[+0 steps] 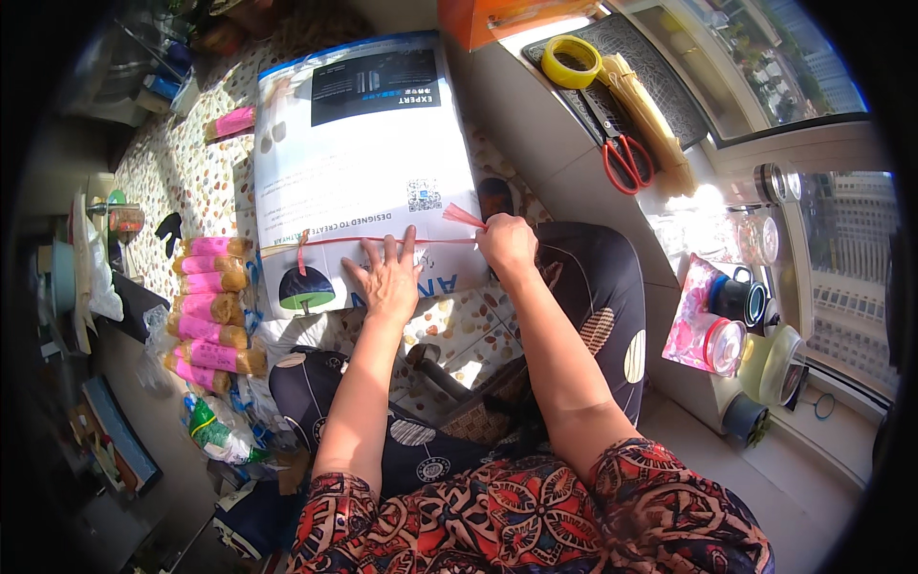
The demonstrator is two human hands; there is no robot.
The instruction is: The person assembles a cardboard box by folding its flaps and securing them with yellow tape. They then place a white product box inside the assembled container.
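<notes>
A large white printed box (363,158) lies before me, its near part close to my knees. A pink plastic twine (463,216) runs across its top near the front, with a frayed loose end standing up on the right and a short tail hanging at the left. My left hand (387,279) rests on the box, fingers spread, the tips at the twine's line. At the box's right edge my right hand (507,245) is closed round the twine; the part inside its fingers is hidden.
Several pink-wrapped brown bundles (210,308) lie on the pebble-patterned floor at left. On the right ledge are yellow tape (571,63), red-handled scissors (626,161) and a long tan bundle (652,124). Jars (724,346) and a dark mug (738,297) stand by the window.
</notes>
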